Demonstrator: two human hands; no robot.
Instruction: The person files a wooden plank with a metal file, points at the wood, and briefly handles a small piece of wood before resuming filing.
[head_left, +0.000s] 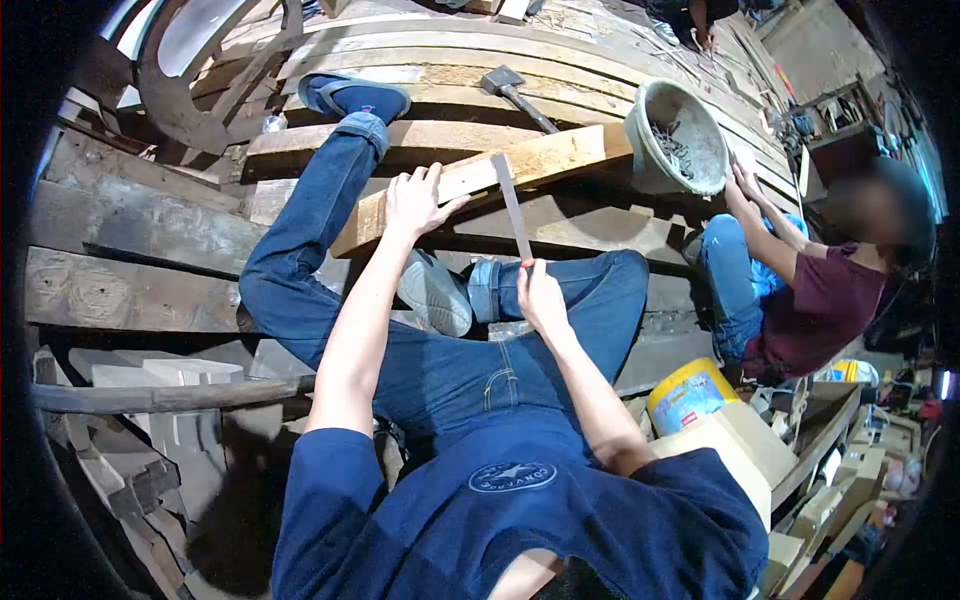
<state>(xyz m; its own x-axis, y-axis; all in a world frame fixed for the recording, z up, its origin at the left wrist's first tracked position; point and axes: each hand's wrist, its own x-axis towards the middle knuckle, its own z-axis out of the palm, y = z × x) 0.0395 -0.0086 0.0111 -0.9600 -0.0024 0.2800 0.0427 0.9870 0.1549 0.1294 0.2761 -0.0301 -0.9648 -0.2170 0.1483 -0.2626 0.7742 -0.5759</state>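
Observation:
My right hand (541,297) is closed around the reddish handle of a long, flat metal tool (512,205), which looks like a file or blade. Its far end lies over a light wooden beam (565,152) that slants across in front of my legs. On the left part of that beam rests my left hand (415,205), fingers spread, with the thumb pointing right. The beam's right end is beside a grey bucket (680,138) with small dark metal pieces inside, perhaps nails. My shoe sole shows just below the beam.
A mallet (515,93) lies on the planks behind the beam. To the right sits a person in a maroon shirt (820,300), hands beside the bucket. A yellow bucket (690,393) stands near my right elbow. A long wooden handle (170,397) extends at left.

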